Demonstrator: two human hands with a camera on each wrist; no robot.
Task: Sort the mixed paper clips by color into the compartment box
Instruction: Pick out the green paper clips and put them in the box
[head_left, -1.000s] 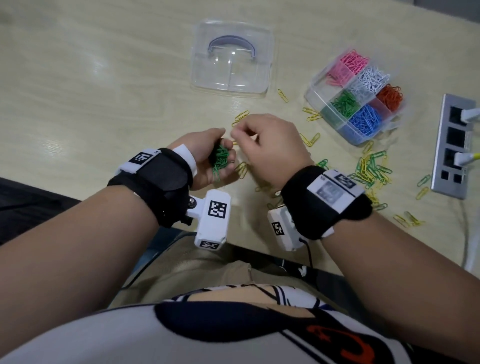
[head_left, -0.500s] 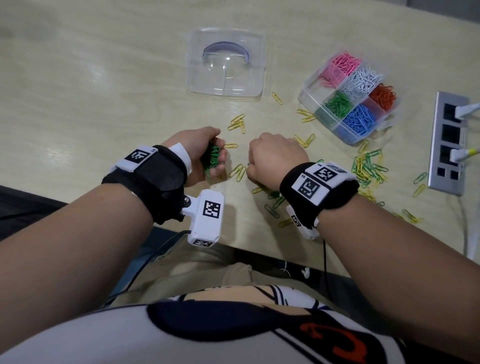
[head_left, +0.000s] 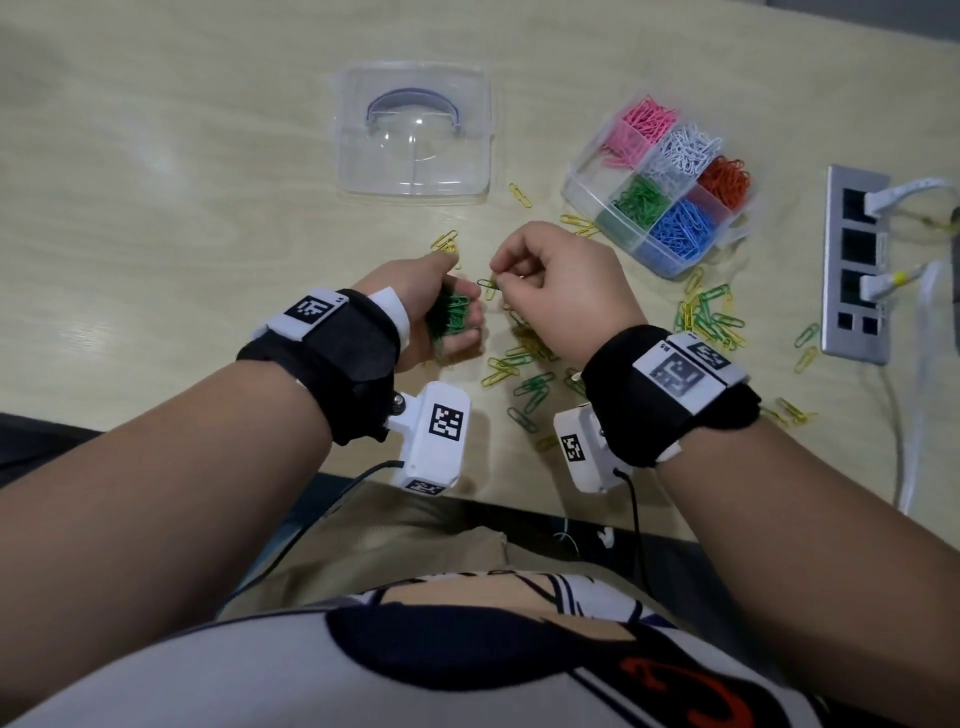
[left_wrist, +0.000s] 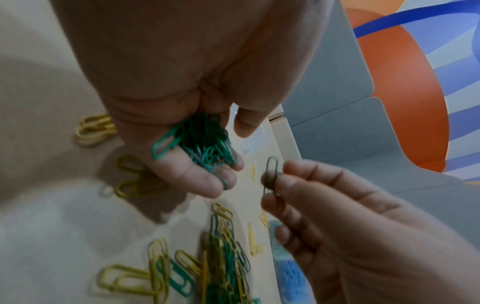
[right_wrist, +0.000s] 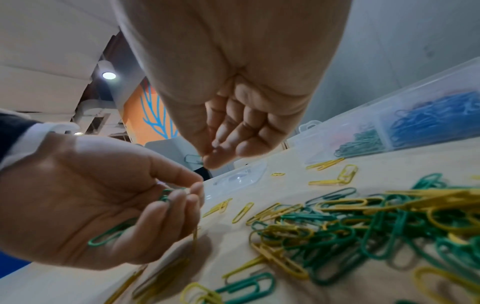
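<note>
**Green clip pinched beside a cupped bunch of greens**

Left hand (head_left: 441, 312) is cupped, fingers curled round a bunch of green clips (left_wrist: 205, 142) in the palm, held just above the worktop (head_left: 182, 218). Right hand (head_left: 561, 291) pinches a single green clip (left_wrist: 270, 174) between thumb and fingertips, just beside the left hand's fingertips, not touching the bunch.

Loose mix of green and yellow clips (right_wrist: 350, 224) lies on the worktop below and right of the hands; more yellow ones scattered toward the box. Compartment box (head_left: 660, 192) sits open at far right, well apart from the hands: pink, white, orange-red, green and blue clips each in their own compartment; green compartment (head_left: 641, 200) on the side nearer the hands. One compartment on the left of the box looks mostly bare.

Clear lid (head_left: 413, 130) lies flat at far centre. Grey socket strip (head_left: 852, 270) with white plugs at the right edge.
</note>
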